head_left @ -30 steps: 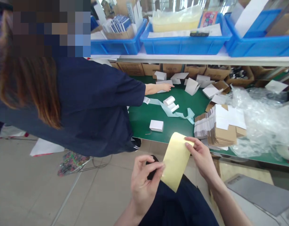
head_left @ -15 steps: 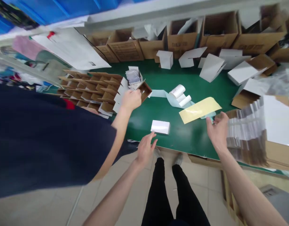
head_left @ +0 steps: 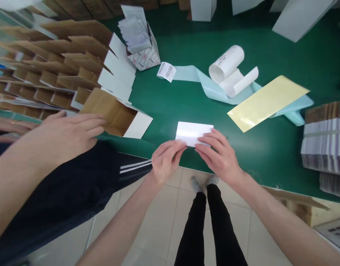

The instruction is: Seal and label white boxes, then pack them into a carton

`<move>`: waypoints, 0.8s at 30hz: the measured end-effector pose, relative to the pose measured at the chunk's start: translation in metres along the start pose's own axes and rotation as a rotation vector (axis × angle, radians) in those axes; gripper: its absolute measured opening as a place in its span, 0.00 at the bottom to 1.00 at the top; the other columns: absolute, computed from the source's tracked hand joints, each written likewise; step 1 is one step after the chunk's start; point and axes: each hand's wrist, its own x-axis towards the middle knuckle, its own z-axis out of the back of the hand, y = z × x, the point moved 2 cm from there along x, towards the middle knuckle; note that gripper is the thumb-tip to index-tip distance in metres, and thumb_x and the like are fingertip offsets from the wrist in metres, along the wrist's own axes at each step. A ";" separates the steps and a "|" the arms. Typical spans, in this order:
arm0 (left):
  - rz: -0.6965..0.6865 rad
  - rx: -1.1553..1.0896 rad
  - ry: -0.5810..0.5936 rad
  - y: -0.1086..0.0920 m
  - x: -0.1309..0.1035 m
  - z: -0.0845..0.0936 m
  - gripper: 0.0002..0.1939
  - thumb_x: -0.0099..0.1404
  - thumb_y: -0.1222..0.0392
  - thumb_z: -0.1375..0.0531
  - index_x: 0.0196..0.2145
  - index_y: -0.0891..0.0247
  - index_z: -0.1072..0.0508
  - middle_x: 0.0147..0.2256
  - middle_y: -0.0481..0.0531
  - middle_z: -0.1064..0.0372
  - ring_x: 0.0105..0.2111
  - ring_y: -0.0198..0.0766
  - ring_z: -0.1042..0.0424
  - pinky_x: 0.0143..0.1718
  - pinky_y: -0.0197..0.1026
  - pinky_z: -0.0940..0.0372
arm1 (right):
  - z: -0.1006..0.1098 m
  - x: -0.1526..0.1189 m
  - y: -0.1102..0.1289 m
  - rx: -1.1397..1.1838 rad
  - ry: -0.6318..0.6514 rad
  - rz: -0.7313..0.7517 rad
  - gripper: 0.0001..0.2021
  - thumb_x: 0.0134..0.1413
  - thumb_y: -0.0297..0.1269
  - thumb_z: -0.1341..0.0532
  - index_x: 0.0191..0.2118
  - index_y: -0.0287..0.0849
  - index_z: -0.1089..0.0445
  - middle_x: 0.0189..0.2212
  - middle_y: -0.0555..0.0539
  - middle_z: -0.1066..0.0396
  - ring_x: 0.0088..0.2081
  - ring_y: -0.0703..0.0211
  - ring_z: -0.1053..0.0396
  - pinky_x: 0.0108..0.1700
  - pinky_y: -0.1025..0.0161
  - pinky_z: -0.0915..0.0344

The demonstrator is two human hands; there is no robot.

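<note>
A small glossy white rectangular piece (head_left: 190, 132) lies near the front edge of the green tabletop. Whether it is a thin box or a stack of cards I cannot tell. My left hand (head_left: 167, 159) pinches its near left corner, with the fingertips pressed together. At the right end, my right hand (head_left: 219, 153) grips the same piece, its fingers curled over the edge. To the right behind it, a glossy yellow strip (head_left: 266, 104) rests partly on a pale blue backing strip (head_left: 186, 73).
A co-worker's hand (head_left: 67, 129) is close on the left, by an open white-and-brown carton (head_left: 111, 112). Cardboard dividers (head_left: 81, 55) stand behind it. Further back are a box of small packets (head_left: 144, 57) and a curled label roll (head_left: 227, 62). Bundled flat cartons (head_left: 323, 138) stand at right.
My right hand has moved left from beside the yellow strip to the white piece, and my left hand has closed on its corner. The view has come nearer the table. The co-worker's hand moved nearer.
</note>
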 end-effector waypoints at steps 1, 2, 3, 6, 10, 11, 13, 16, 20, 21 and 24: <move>-0.029 -0.006 -0.041 0.002 0.000 -0.002 0.28 0.63 0.71 0.31 0.57 0.57 0.34 0.45 0.50 0.19 0.47 0.39 0.20 0.48 0.47 0.22 | -0.004 -0.004 -0.003 0.010 -0.042 0.007 0.16 0.62 0.28 0.36 0.53 0.52 0.27 0.51 0.48 0.24 0.58 0.52 0.30 0.66 0.38 0.35; -0.056 -0.013 -0.080 0.004 0.000 -0.004 0.27 0.62 0.71 0.31 0.56 0.58 0.33 0.44 0.49 0.18 0.45 0.38 0.19 0.47 0.46 0.22 | -0.007 -0.008 -0.005 0.017 -0.083 0.013 0.17 0.61 0.28 0.34 0.53 0.53 0.27 0.51 0.49 0.23 0.58 0.52 0.30 0.66 0.38 0.35; -0.076 -0.018 -0.112 0.005 0.000 -0.006 0.27 0.62 0.71 0.31 0.55 0.58 0.32 0.42 0.49 0.18 0.44 0.38 0.19 0.46 0.45 0.22 | -0.010 -0.011 -0.006 0.018 -0.120 0.022 0.18 0.60 0.28 0.33 0.53 0.53 0.27 0.51 0.50 0.23 0.57 0.52 0.30 0.66 0.38 0.34; -0.085 -0.019 -0.136 0.008 -0.001 -0.011 0.25 0.63 0.69 0.31 0.54 0.58 0.32 0.42 0.47 0.18 0.43 0.37 0.19 0.45 0.44 0.22 | -0.015 -0.014 -0.005 -0.007 -0.181 0.033 0.19 0.57 0.28 0.31 0.51 0.56 0.26 0.49 0.53 0.22 0.55 0.52 0.28 0.66 0.39 0.33; -0.058 -0.015 -0.131 0.004 -0.001 -0.007 0.21 0.66 0.68 0.33 0.53 0.58 0.32 0.43 0.47 0.19 0.45 0.36 0.20 0.48 0.43 0.24 | -0.017 -0.012 -0.002 -0.038 -0.205 0.022 0.19 0.57 0.30 0.30 0.51 0.59 0.26 0.49 0.55 0.21 0.54 0.51 0.28 0.65 0.38 0.33; -0.048 -0.033 -0.113 0.002 0.000 -0.003 0.20 0.66 0.67 0.33 0.53 0.58 0.31 0.43 0.46 0.19 0.46 0.35 0.21 0.49 0.43 0.25 | -0.017 -0.012 -0.002 -0.042 -0.202 0.019 0.19 0.57 0.30 0.31 0.51 0.59 0.26 0.49 0.55 0.21 0.54 0.51 0.28 0.65 0.37 0.33; 0.001 -0.078 -0.060 -0.003 0.003 0.006 0.18 0.65 0.66 0.32 0.51 0.58 0.29 0.43 0.46 0.21 0.46 0.34 0.23 0.51 0.42 0.27 | -0.017 -0.012 0.000 -0.050 -0.195 0.012 0.18 0.57 0.31 0.31 0.51 0.59 0.25 0.49 0.54 0.21 0.55 0.50 0.28 0.65 0.37 0.33; 0.147 -0.141 -0.018 -0.007 0.008 0.021 0.10 0.64 0.59 0.31 0.44 0.56 0.23 0.46 0.48 0.29 0.49 0.36 0.27 0.51 0.42 0.29 | -0.018 -0.013 0.002 -0.062 -0.202 -0.004 0.17 0.57 0.32 0.31 0.49 0.59 0.25 0.48 0.54 0.21 0.55 0.50 0.28 0.65 0.36 0.33; 0.216 -0.251 0.143 -0.004 0.016 0.023 0.05 0.68 0.56 0.35 0.41 0.56 0.23 0.47 0.49 0.33 0.52 0.39 0.29 0.54 0.47 0.31 | -0.018 -0.013 0.003 -0.083 -0.205 0.005 0.14 0.59 0.32 0.32 0.49 0.56 0.24 0.47 0.53 0.21 0.55 0.51 0.28 0.65 0.37 0.33; 0.186 -0.281 0.180 -0.003 0.018 0.020 0.04 0.70 0.57 0.36 0.41 0.57 0.24 0.47 0.49 0.31 0.53 0.40 0.30 0.57 0.49 0.32 | -0.017 -0.013 0.004 -0.085 -0.198 0.012 0.14 0.59 0.31 0.32 0.49 0.55 0.24 0.47 0.53 0.21 0.55 0.51 0.28 0.65 0.37 0.33; 0.091 -0.338 0.228 0.002 0.022 0.011 0.02 0.73 0.62 0.41 0.42 0.59 0.28 0.47 0.49 0.27 0.59 0.42 0.32 0.63 0.53 0.37 | -0.016 -0.013 0.004 -0.084 -0.185 0.037 0.14 0.60 0.30 0.33 0.50 0.52 0.24 0.47 0.51 0.21 0.55 0.51 0.28 0.65 0.36 0.33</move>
